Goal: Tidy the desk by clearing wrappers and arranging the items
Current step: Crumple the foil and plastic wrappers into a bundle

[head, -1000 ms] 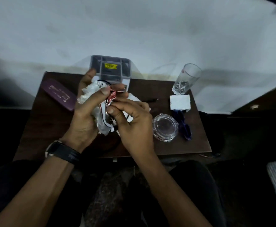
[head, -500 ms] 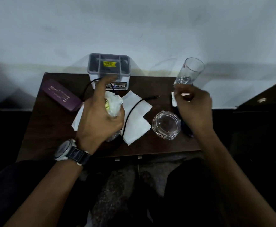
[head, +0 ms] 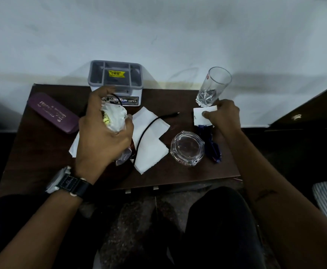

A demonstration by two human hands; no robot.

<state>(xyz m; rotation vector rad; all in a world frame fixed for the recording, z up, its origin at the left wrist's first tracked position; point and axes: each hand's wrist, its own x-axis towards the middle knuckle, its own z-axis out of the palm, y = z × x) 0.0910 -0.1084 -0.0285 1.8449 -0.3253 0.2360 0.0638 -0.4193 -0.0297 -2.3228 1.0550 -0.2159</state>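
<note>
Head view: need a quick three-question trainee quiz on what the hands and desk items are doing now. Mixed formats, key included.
1. True or false: the left hand grips a bundle of crumpled wrappers.
2. Which item does the right hand pinch? A) the white paper slip B) the glass tumbler C) the glass ashtray
3. Short answer: what lies across the white napkin?
Key: 1 true; 2 A; 3 the black cable.
</note>
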